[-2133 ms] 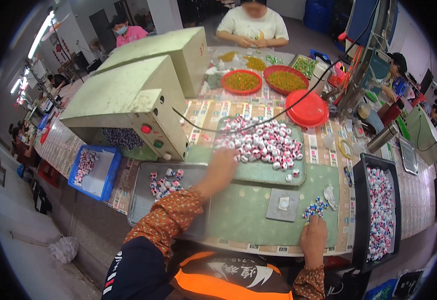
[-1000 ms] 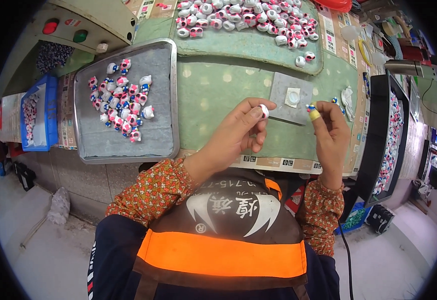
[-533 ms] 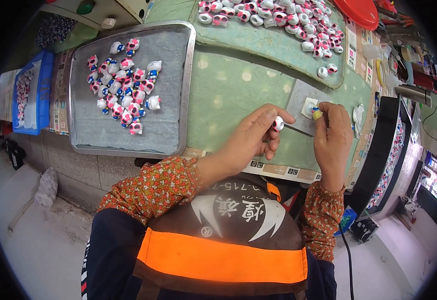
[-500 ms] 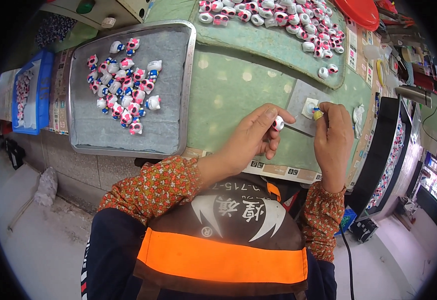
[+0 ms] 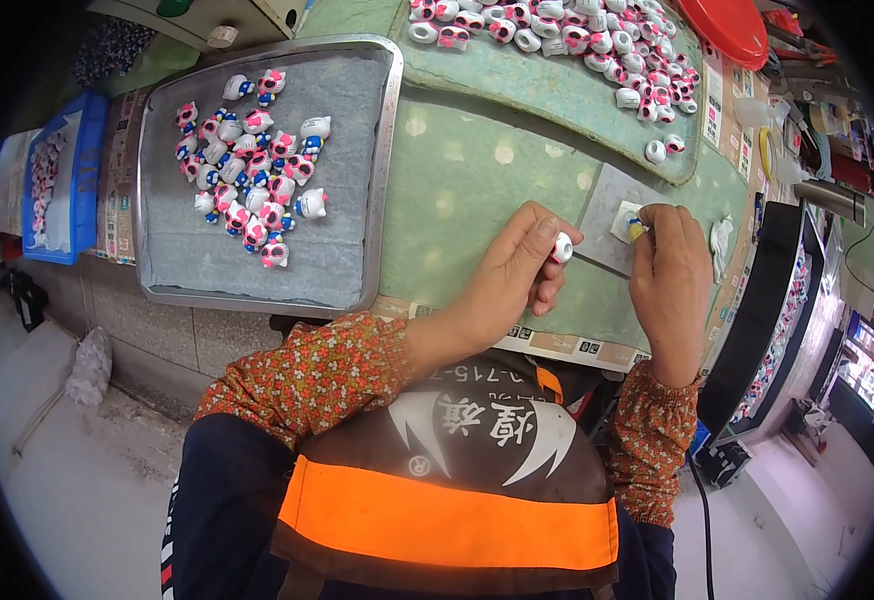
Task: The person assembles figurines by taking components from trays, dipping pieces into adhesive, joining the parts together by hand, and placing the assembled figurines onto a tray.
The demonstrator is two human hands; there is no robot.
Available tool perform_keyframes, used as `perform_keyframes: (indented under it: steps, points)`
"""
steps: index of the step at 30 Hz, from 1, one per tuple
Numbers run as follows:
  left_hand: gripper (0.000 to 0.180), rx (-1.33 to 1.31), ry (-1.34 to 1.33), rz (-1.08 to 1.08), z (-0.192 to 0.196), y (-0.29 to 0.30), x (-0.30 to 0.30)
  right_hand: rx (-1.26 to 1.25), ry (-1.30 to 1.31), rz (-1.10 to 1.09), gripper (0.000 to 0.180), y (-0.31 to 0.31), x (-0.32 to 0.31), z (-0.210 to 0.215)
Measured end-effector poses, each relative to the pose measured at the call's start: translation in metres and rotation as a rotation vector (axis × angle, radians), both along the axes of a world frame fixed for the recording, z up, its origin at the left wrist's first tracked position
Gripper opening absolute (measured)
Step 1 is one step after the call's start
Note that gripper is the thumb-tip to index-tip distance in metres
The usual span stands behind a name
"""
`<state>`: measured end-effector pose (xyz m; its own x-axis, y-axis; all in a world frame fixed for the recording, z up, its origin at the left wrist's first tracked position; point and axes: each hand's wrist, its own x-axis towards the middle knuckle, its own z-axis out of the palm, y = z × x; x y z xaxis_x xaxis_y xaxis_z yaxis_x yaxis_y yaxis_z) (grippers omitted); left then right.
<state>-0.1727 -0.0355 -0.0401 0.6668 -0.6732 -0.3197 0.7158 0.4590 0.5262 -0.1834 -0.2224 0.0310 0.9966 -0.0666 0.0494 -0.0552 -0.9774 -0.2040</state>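
Between the thumb and fingers of my left hand (image 5: pixel 525 262) is a small white figurine head (image 5: pixel 562 247), its dark hole facing right. My right hand (image 5: pixel 671 270) pinches a tiny blue and yellow figurine body (image 5: pixel 636 229), mostly covered by the fingertips. That body is at a small white square pad (image 5: pixel 621 221) on a flat grey plate (image 5: pixel 605 205); whether it touches the pad I cannot tell. To the left, a metal tray (image 5: pixel 385 150) lined with grey cloth holds several figurines (image 5: pixel 255 200) with white heads and blue bodies.
Many loose white and pink heads (image 5: pixel 597 45) lie on a green board (image 5: pixel 517 85) at the back. A red round lid (image 5: pixel 732 30) is at the far right. A crumpled white scrap (image 5: pixel 721 240) lies right of my right hand. A blue bin (image 5: pixel 85 180) stands far left.
My right hand has the figurine body slightly lower at the pad, and less of it shows. The left hand keeps hold of the head. The whole view has shifted slightly.
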Motion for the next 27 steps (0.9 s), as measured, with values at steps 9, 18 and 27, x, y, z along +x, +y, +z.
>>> perform_keyframes:
  steps: [9,18,27]
  points:
    - [0.039,0.014,-0.024,0.046,0.003,0.000,-0.005,0.583,-0.030,-0.229,0.011,0.013,-0.020,0.004]
    - [0.034,0.138,-0.204,0.106,0.005,-0.003,-0.012,0.775,-0.066,-0.119,0.009,0.058,-0.038,0.006]
    - [0.034,0.292,-0.414,0.210,0.004,-0.005,-0.019,0.796,-0.116,-0.119,0.010,0.070,-0.048,-0.014]
